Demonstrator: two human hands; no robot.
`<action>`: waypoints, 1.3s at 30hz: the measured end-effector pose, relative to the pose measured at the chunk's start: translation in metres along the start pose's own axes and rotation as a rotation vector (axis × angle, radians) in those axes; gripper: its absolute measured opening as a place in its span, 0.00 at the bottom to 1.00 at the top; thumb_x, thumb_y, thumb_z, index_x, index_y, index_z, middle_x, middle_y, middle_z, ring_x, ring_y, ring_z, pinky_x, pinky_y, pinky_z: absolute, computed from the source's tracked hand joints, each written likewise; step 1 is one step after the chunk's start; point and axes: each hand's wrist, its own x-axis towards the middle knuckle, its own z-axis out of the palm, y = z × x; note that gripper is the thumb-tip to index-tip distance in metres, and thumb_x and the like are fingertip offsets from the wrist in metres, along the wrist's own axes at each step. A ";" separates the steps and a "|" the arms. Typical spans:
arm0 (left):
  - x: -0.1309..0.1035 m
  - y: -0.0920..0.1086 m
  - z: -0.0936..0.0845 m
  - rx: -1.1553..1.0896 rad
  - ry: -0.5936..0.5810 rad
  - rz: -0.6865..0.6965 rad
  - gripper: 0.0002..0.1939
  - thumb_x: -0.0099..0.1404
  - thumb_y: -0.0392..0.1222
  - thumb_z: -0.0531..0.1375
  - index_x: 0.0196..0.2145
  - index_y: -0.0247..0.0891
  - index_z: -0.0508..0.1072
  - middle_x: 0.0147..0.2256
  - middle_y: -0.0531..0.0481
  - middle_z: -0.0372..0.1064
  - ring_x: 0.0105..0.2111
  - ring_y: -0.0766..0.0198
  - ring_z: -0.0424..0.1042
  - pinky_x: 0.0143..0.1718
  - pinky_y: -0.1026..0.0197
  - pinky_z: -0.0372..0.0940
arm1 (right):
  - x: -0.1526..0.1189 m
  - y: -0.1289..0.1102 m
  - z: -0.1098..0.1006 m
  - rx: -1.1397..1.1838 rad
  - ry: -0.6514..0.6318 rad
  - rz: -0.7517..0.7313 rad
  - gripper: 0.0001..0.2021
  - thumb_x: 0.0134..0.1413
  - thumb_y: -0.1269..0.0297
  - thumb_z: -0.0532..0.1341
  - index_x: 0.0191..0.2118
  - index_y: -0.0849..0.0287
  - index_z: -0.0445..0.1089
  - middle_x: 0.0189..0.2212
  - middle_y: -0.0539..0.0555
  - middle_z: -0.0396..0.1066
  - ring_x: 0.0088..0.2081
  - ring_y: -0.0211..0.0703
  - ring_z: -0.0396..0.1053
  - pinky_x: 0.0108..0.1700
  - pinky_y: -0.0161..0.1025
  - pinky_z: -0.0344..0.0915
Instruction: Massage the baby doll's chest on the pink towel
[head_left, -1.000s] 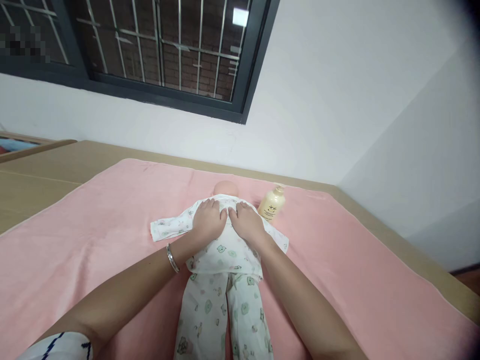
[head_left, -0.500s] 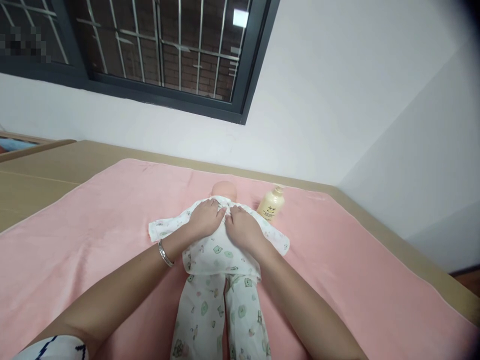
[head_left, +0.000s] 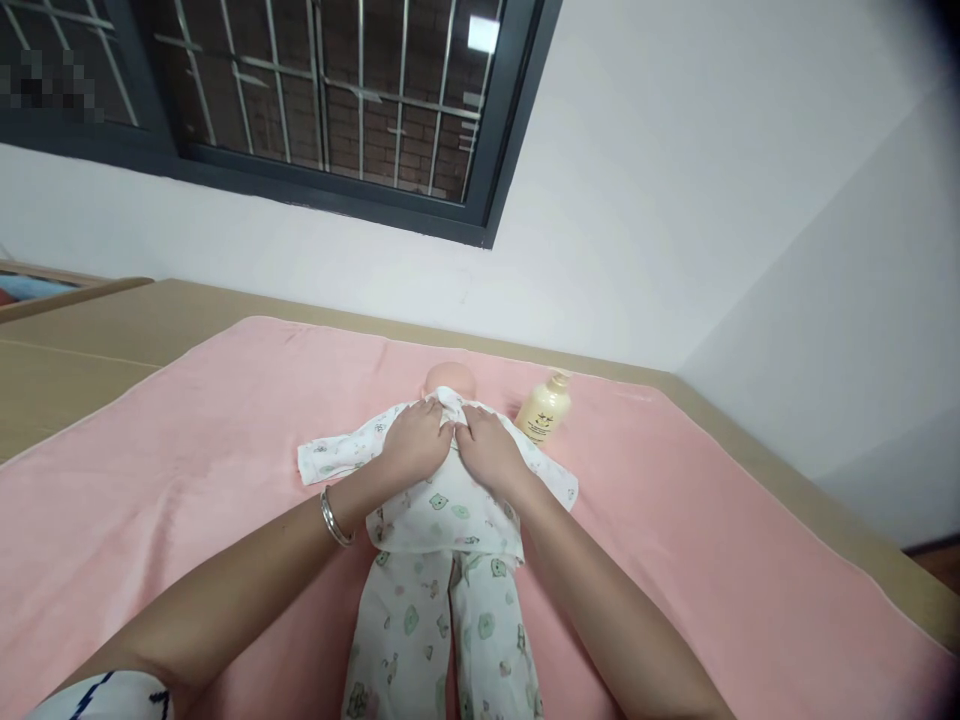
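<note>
A baby doll lies on its back in a white pajama top [head_left: 442,510] and matching pants [head_left: 480,640] printed with green and brown figures. Its bald head [head_left: 451,380] points away from me, and the face is hidden. My left hand [head_left: 418,438] and my right hand [head_left: 489,450] rest side by side on the upper chest. The fingers of both hands are curled into the cloth just below the collar, with the thumbs close together. Between them the fabric is bunched up. Both sleeves spread outward, and a silver bangle [head_left: 335,517] circles my left wrist.
A pale yellow pump bottle [head_left: 544,410] stands beside the doll's head on the right. Under everything lies a pink blanket [head_left: 225,430] on a wooden surface [head_left: 195,305]. Behind are a white wall [head_left: 600,200] and a dark-framed barred window [head_left: 330,185].
My fingers have curled further into the top, and the cloth near the collar is more bunched and raised. The doll and bottle have stayed in place.
</note>
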 end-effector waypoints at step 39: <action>-0.002 -0.006 0.026 -0.148 0.214 -0.095 0.20 0.71 0.43 0.47 0.53 0.32 0.71 0.56 0.38 0.70 0.59 0.48 0.65 0.63 0.45 0.55 | 0.010 0.014 0.003 0.121 0.017 0.002 0.17 0.68 0.59 0.49 0.48 0.61 0.71 0.49 0.61 0.74 0.52 0.51 0.70 0.55 0.44 0.61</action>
